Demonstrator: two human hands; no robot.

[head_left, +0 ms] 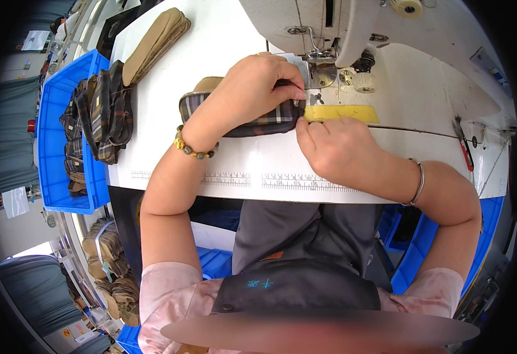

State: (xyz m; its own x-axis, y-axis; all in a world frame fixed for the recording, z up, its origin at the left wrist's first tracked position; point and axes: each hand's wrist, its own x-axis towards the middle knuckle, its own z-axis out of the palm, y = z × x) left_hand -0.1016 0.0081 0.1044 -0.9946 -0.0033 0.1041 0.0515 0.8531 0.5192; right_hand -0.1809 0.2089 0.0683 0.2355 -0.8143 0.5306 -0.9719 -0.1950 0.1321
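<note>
A dark plaid zippered pouch [199,107] with a tan panel lies on the white sewing table [152,147] beside the machine's needle and foot area [320,65]. My left hand [258,91] reaches over the pouch, fingers pinched on its right end near a small metal zipper pull [295,102]. My right hand [332,147] has curled fingers gripping the same end from the near side, its thumb and index finger at the corner. A yellow strip [344,112] lies just right of the pouch.
Stacked tan pieces [155,44] lie at the back left, by a blue bin [50,153] of plaid pieces. Red-handled scissors [465,150] lie at the right. The sewing machine [423,29] stands at the back. More blue bins [406,259] and tan stacks [102,248] sit below table level.
</note>
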